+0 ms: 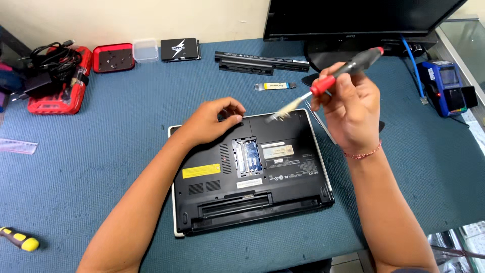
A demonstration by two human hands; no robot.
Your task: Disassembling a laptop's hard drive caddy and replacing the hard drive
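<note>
**Brush held over upturned laptop, left hand on its far edge**

Black plastic laptop point(252, 174), turned underside up, lies at the middle of the blue felt-covered worktop point(101, 167), its empty battery bay toward the person. A small cover is off near the centre of the base, showing a blue memory module point(248, 156); a yellow rectangular sticker point(201, 171) sits to the left of it.

Left hand point(209, 121) rests on the far left part of the base, fingers curled down onto the rear edge; it presses rather than grips, nothing enclosed.

Right hand point(351, 108) is raised above the far right corner of the laptop, fingers closed around a brush with a black and red handle point(348, 68). The pale bristles point(280, 114) point down and left, at or just above the base; contact cannot be told, the tip is blurred.

Around it:
- long black laptop battery point(260, 62) near the back edge, just left of the black monitor stand point(328, 55)
- red plastic tool case point(63, 83) with tangled black cables on it, far left
- red tray point(113, 57) and clear plastic box point(146, 50) beside it
- yellow and black screwdriver handle point(19, 238) at the near left
- blue card terminal point(447, 86) far right
</note>
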